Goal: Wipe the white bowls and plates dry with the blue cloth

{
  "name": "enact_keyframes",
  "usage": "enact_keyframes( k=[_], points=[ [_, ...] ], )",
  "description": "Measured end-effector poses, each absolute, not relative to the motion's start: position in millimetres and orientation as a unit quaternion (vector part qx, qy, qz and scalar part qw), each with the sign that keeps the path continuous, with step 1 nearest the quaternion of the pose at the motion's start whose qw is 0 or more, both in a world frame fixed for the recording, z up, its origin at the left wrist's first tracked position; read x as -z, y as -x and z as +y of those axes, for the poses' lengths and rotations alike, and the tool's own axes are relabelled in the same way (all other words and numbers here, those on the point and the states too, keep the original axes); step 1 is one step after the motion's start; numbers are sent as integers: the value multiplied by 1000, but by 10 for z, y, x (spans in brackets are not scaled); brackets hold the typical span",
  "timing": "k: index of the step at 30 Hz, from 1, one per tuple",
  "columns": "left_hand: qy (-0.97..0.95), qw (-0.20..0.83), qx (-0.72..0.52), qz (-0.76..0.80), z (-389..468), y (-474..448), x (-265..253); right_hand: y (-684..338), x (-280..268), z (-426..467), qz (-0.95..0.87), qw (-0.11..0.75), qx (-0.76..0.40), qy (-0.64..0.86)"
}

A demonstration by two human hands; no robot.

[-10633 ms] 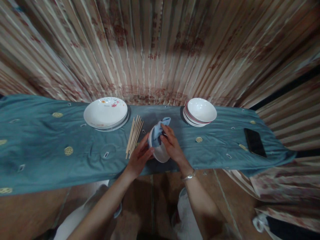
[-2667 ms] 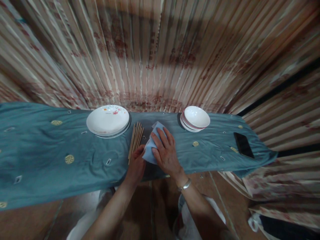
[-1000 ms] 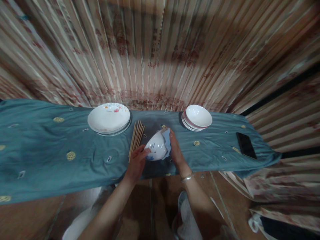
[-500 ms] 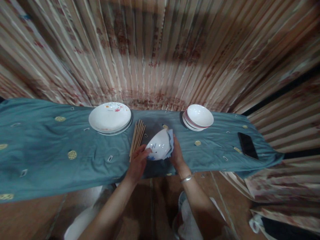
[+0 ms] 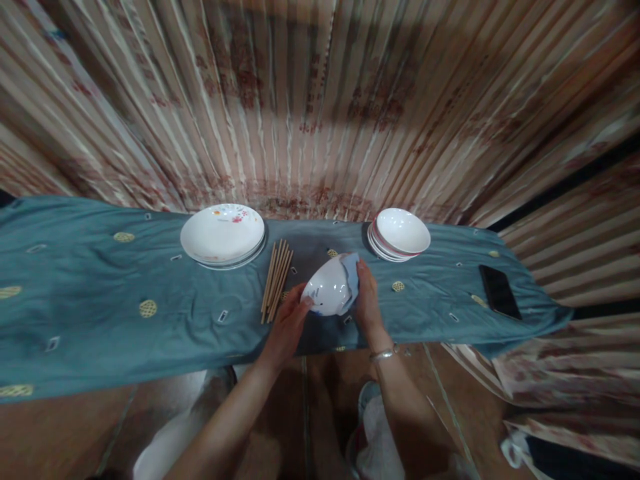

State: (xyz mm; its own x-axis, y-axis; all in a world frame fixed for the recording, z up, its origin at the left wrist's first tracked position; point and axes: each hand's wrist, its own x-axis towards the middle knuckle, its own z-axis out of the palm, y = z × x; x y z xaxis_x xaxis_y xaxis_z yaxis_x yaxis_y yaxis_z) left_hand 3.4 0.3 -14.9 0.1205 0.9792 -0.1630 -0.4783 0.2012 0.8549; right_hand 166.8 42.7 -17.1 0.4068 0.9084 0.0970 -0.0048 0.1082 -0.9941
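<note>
A white bowl [image 5: 327, 288] with a small dark and blue print is tilted on its side above the table's middle. Its left rim is gripped by my left hand [image 5: 289, 323], thumb on the inner side. Around the right side of the bowl, my right hand [image 5: 367, 300] presses a light blue cloth [image 5: 351, 277] against it. The right fingers are partly hidden behind the cloth. Just left of the bowl lies a bundle of wooden chopsticks [image 5: 277, 280].
A stack of white oval plates [image 5: 223, 235] with a floral print stands at the back left. Several white bowls [image 5: 401, 232] are stacked at the back right. A black phone [image 5: 500, 291] lies on the right of the green tablecloth [image 5: 190, 320]. Pleated curtains [image 5: 300, 100] hang behind.
Both hands have shifted slightly right with the bowl. The cloth now covers more of the bowl's right side, and the right hand sits a little higher on it.
</note>
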Motion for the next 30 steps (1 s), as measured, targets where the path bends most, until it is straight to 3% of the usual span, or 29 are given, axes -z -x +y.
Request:
enact_keyframes(
  k=[10, 17, 30],
  points=[
    [-400, 636, -480, 453, -2, 37, 122, -1732, 50, 397, -497, 584, -289, 573],
    [-351, 606, -558, 445, 59, 140, -51, -1630, -15, 314, -621, 534, -228, 527],
    [-404, 557, -551, 471, 37, 194, -181, -1496, -99, 152, -725, 457, -139, 496]
  ],
)
